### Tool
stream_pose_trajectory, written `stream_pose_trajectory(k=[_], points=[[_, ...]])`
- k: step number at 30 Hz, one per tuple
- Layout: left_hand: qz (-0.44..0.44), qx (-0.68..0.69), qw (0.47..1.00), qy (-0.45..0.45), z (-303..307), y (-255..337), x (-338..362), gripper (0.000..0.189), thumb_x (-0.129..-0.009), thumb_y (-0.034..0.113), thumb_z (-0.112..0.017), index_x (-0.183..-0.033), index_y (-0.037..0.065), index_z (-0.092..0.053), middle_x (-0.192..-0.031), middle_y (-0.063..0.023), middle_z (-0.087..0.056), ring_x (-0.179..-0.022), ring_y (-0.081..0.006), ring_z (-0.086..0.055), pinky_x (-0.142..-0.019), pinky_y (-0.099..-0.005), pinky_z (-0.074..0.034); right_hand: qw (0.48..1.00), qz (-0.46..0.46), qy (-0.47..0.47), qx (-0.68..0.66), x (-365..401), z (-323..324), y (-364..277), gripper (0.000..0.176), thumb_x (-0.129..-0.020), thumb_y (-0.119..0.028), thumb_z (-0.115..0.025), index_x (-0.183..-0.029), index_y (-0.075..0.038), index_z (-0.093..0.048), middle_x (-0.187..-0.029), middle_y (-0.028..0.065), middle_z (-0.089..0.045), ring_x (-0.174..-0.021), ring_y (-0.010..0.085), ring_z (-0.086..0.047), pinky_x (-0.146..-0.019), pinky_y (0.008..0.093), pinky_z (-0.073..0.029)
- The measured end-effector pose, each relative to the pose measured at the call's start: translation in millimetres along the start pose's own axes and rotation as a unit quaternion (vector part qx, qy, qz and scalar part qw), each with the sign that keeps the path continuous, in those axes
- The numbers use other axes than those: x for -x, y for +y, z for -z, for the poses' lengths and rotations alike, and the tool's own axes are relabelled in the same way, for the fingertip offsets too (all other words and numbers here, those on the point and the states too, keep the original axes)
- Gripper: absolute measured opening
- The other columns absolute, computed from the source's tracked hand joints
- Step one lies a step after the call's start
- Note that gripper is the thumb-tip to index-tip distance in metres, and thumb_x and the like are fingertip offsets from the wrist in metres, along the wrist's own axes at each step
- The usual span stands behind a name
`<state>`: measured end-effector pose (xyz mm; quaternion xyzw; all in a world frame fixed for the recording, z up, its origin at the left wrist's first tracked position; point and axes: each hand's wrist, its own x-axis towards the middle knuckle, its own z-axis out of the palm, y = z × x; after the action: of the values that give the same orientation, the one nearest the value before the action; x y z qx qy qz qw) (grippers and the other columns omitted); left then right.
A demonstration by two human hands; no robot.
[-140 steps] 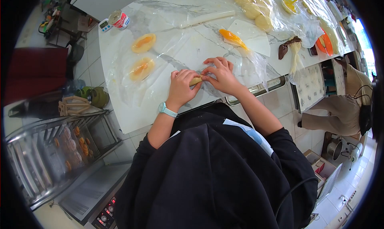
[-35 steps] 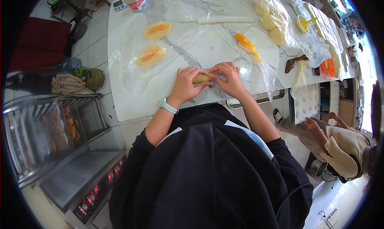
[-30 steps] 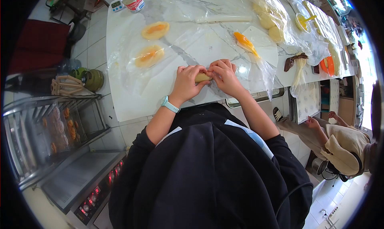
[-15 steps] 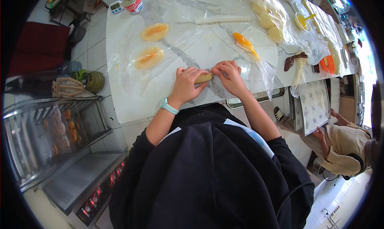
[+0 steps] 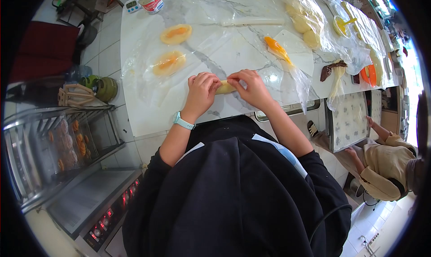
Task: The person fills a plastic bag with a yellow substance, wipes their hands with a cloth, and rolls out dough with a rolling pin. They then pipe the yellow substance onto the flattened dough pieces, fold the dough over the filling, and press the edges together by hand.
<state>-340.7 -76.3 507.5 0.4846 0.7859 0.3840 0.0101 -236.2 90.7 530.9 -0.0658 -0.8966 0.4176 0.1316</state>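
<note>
Near the front edge of the marble-patterned table (image 5: pixel 152 117), a small rolled piece of dough (image 5: pixel 226 87) lies between my hands. My left hand (image 5: pixel 203 90) pinches its left end, with fingers closed and a pale watch on the wrist. At the dough's upper right, my right hand (image 5: pixel 249 88) presses with thumb and fingertips together. Beyond my left hand lie two flat dough ovals with orange filling, a nearer dough oval (image 5: pixel 169 63) and a farther dough oval (image 5: pixel 176 34). To the right is a piping bag (image 5: pixel 278 49) with orange filling, its clear plastic trailing toward me.
A can (image 5: pixel 151 2) and a timer (image 5: pixel 132 5) stand at the back left. Dough balls under plastic (image 5: pixel 303 21) sit at the back right, near a bowl (image 5: pixel 341 27). A co-worker at right holds a tray (image 5: pixel 350 120). An oven (image 5: pixel 107 212) and rack (image 5: pixel 67 144) stand left.
My left hand has turned and closed over the dough's left end. My right hand has shifted slightly left along it. The co-worker's tray has tilted and moved a little.
</note>
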Motion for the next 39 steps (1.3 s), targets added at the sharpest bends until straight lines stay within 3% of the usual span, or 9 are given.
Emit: stream_pose_trajectory(k=[3,7,14,18,22,27,29,33,39], points=[[0.025,0.003,1.000,0.001,-0.1,-0.9,1.6,0.012,-0.088,0.019,-0.060,-0.094,0.009,-0.061,-0.094,-0.0029,-0.063,-0.094,-0.0190,-0.058,-0.086,-0.0338,-0.032,0.998,-0.051,0.043,0.004,-6.1,6.7,25.6,0.012,-0.080,-0.014,-0.065,-0.090,-0.009,-0.068,-0.089,0.0028,-0.064,-0.090,0.0236,-0.056,-0.082,0.0386,-0.039],[0.070,0.079,0.994,0.038,2.5,7.8,6.5,0.030,-0.088,0.026,-0.061,-0.113,0.010,-0.056,-0.098,-0.0031,-0.063,-0.095,-0.0178,-0.057,-0.087,-0.0347,-0.031,0.911,-0.026,0.107,0.398,0.2,14.1,27.4,0.037,-0.088,-0.034,-0.057,-0.118,-0.011,-0.059,-0.108,0.0047,-0.056,-0.105,0.0224,-0.048,-0.091,0.0421,-0.033],[0.103,0.102,0.987,0.066,10.5,-9.0,21.1,0.035,-0.087,0.021,-0.062,-0.118,0.007,-0.054,-0.096,-0.0058,-0.065,-0.091,-0.0201,-0.059,-0.087,-0.0349,-0.037,0.757,-0.079,-0.260,0.595,18.2,44.0,14.1,0.043,-0.083,-0.047,-0.058,-0.100,-0.009,-0.068,-0.103,0.0095,-0.060,-0.107,0.0220,-0.050,-0.092,0.0398,-0.035],[0.145,0.084,0.977,0.129,12.1,-16.8,40.3,0.027,-0.087,0.014,-0.060,-0.112,0.004,-0.058,-0.095,-0.0102,-0.065,-0.088,-0.0242,-0.060,-0.081,-0.0358,-0.044,0.852,-0.145,-0.301,0.403,-1.7,75.0,31.8,0.057,-0.051,-0.060,-0.076,-0.077,-0.010,-0.066,-0.082,0.0053,-0.064,-0.091,0.0225,-0.060,-0.083,0.0364,-0.041],[0.187,0.053,0.965,0.174,14.4,-21.4,65.1,0.024,-0.089,0.013,-0.059,-0.110,0.002,-0.059,-0.096,-0.0119,-0.065,-0.088,-0.0222,-0.061,-0.083,-0.0341,-0.046,0.891,-0.127,-0.161,0.406,-27.8,84.5,69.6,0.062,-0.049,-0.048,-0.083,-0.097,-0.013,-0.066,-0.101,0.0057,-0.065,-0.104,0.0227,-0.057,-0.086,0.0378,-0.041],[0.212,0.051,0.946,0.241,3.8,-11.9,88.7,0.023,-0.091,0.013,-0.058,-0.110,-0.001,-0.057,-0.097,-0.0103,-0.062,-0.092,-0.0182,-0.059,-0.085,-0.0304,-0.044,0.935,-0.006,0.123,0.333,-34.1,65.3,74.7,0.030,-0.073,-0.024,-0.071,-0.097,-0.008,-0.063,-0.099,0.0085,-0.061,-0.099,0.0262,-0.056,-0.083,0.0374,-0.041],[0.207,0.022,0.940,0.269,3.6,-3.2,88.5,0.024,-0.091,0.013,-0.058,-0.111,-0.001,-0.055,-0.095,-0.0080,-0.061,-0.092,-0.0160,-0.057,-0.086,-0.0287,-0.043,0.986,-0.110,0.058,0.108,-22.0,64.8,43.9,0.019,-0.079,-0.012,-0.061,-0.097,-0.005,-0.062,-0.100,0.0096,-0.062,-0.097,0.0293,-0.057,-0.082,0.0388,-0.043],[0.219,0.385,0.853,0.276,-0.1,58.2,40.5,0.056,-0.097,0.040,-0.042,-0.132,-0.003,-0.037,-0.127,-0.0162,-0.050,-0.120,-0.0248,-0.045,-0.102,-0.0374,-0.033,0.979,0.116,0.126,-0.106,29.4,23.4,7.9,0.038,-0.075,-0.002,-0.054,-0.113,-0.001,-0.056,-0.110,0.0130,-0.059,-0.105,0.0294,-0.054,-0.091,0.0383,-0.041],[0.200,0.691,0.675,0.166,-8.0,107.7,-25.4,0.098,-0.087,0.073,-0.021,-0.145,-0.003,-0.002,-0.153,-0.0162,-0.006,-0.142,-0.0258,-0.004,-0.115,-0.0429,-0.007,0.982,0.151,0.084,0.081,82.2,-6.7,-48.4,0.064,-0.072,0.000,-0.053,-0.135,-0.006,-0.041,-0.141,0.0130,-0.035,-0.131,0.0322,-0.030,-0.103,0.0517,-0.024]])
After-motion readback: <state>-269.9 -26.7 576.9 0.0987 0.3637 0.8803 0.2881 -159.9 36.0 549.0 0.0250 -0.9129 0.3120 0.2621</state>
